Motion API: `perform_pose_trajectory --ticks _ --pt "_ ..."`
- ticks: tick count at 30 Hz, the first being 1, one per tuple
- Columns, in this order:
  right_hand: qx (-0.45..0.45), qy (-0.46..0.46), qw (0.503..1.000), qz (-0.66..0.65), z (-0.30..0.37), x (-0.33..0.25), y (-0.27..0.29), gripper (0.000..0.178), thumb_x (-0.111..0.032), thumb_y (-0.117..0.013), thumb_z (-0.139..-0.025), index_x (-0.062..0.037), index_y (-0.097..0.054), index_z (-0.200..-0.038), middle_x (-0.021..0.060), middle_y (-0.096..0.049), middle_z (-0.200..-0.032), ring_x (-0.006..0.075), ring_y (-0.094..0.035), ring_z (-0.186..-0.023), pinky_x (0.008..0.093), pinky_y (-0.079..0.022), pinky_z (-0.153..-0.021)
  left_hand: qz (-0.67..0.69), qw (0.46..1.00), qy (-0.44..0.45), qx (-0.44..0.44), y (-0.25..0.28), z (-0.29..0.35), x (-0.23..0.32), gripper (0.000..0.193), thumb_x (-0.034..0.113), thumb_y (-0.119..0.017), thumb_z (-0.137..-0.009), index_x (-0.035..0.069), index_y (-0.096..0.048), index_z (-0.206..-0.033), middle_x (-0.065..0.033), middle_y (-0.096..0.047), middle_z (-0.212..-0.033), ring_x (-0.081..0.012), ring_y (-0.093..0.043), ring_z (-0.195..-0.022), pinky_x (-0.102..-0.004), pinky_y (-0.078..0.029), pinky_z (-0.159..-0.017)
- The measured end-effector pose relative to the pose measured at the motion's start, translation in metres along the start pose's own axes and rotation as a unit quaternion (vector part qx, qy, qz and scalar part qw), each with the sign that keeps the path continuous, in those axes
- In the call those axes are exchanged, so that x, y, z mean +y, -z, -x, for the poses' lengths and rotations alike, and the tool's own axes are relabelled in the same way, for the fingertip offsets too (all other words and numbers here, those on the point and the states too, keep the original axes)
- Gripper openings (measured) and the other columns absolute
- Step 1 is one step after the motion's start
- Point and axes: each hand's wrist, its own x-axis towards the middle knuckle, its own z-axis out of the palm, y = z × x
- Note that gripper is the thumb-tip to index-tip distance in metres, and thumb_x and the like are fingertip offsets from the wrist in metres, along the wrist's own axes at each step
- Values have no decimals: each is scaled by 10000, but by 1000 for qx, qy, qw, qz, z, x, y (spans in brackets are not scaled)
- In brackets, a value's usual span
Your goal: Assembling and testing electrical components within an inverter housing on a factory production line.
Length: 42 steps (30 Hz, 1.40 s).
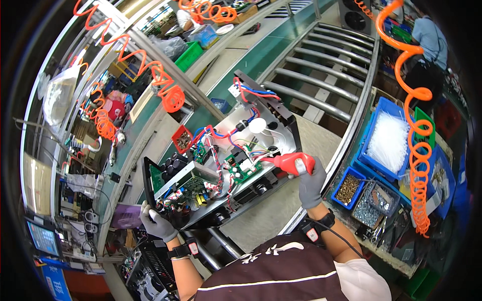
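Note:
In front of me an opened electronic chassis [216, 200] lies tilted, with green circuit boards [241, 170], red and blue wires and a metal plate showing. My gloved right hand [310, 183] is closed round a red hand tool [288, 163] whose narrow front end points at the boards; its exact kind is unclear. At the chassis's left end, a black panel [149, 183] stands up. My left hand [158, 226], also in a grey glove, grips the lower corner by this panel, its fingertips partly hidden.
Metal rollers [321, 65] run beyond the chassis. On the right are a blue bin of white ties [386, 143], a blue tray of brass-coloured screws [348, 189] and other small-part trays. A red box of screws [182, 139] stands behind; orange coiled hoses [422, 150] hang around. Another person [429, 42] is far right.

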Motion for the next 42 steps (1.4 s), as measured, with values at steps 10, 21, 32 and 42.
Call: perform_pose_trajectory --ticks 10,21,32,42 --pt "27 -61 997 -25 1 5 -5 250 -239 -582 -869 -2 -542 -939 105 -621 -807 150 -585 -592 255 -476 -508 41 999 -13 4 -1 -1 -3 184 12 -440 -813 -70 -553 -933 -178 -598 -1059 -273 -565 -977 -352 -420 -888" --pt "30 -24 999 -4 10 6 -14 237 -234 -579 -877 -7 -534 -926 77 -603 -801 135 -578 -626 252 -483 -516 33 999 -5 6 2 -3 2 173 -1 -433 -804 -67 -556 -906 -193 -597 -1048 -299 -561 -993 -379 -409 -908" --pt "82 -8 997 -12 18 13 -24 253 -231 -627 -851 -17 -492 -846 47 -550 -750 123 -553 -607 267 -497 -520 32 999 -1 -6 3 -4 4 172 -13 -431 -804 -77 -547 -913 -199 -592 -1053 -299 -559 -998 -378 -409 -915" --pt "73 -21 997 -17 29 16 -29 293 -273 -617 -856 -15 -482 -885 73 -566 -764 150 -586 -627 281 -517 -549 38 999 7 -1 3 -3 2 174 -13 -432 -807 -70 -549 -922 -196 -591 -1058 -294 -561 -996 -373 -416 -906"
